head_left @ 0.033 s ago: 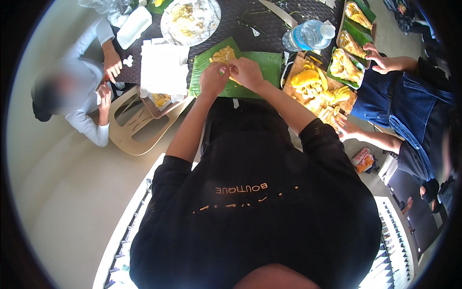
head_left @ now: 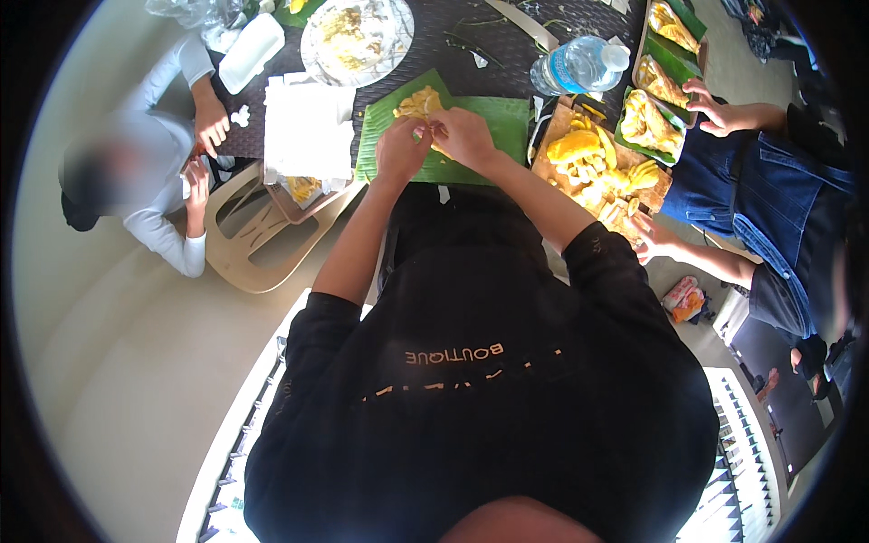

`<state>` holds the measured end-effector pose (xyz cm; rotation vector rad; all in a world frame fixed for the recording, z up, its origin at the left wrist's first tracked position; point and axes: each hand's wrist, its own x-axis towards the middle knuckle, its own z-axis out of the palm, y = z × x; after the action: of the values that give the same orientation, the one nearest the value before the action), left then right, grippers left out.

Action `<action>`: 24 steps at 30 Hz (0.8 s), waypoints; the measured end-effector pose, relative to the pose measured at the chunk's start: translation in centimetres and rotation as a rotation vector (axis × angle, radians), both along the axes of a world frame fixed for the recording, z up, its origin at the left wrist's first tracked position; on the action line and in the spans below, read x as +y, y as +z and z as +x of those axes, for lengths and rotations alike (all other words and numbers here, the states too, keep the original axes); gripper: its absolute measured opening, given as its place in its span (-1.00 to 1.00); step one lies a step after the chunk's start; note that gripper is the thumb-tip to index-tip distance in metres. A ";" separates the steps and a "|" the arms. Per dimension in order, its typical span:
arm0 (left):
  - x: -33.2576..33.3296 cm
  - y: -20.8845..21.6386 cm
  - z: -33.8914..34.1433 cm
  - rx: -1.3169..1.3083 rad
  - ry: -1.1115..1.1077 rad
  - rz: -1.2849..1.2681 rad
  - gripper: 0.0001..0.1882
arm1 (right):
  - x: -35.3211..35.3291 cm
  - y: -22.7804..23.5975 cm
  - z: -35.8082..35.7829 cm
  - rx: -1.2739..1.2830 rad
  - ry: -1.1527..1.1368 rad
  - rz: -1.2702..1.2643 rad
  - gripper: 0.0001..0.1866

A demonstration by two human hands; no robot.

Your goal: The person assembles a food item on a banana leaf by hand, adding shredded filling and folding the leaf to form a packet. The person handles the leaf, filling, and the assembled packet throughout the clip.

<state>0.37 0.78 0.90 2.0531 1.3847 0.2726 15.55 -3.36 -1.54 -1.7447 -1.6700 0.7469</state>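
My left hand (head_left: 401,149) and my right hand (head_left: 468,136) meet over a green banana leaf (head_left: 493,118) spread on the dark table. The fingertips of both hands pinch a small piece of yellow food (head_left: 433,138) between them. A small heap of the same yellow food (head_left: 418,101) lies on the leaf just beyond my hands. My black sleeves and torso fill the lower half of the view.
A wooden board with yellow fruit pieces (head_left: 593,167) lies right of the leaf, with a water bottle (head_left: 579,63) and leaf-lined trays (head_left: 665,86) beyond. A plate (head_left: 358,32) and white papers (head_left: 306,127) sit left. A beige chair (head_left: 262,235) and seated people flank both sides.
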 end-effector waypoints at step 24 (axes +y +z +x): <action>0.0 0.6 -0.8 0.044 -0.118 0.070 -0.85 | 0.0 -0.7 -0.2 0.101 -0.031 -0.026 -0.86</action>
<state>-0.44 0.76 1.51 2.2012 1.2911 0.2295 15.31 -3.32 -2.23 -1.7173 -1.5695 0.8321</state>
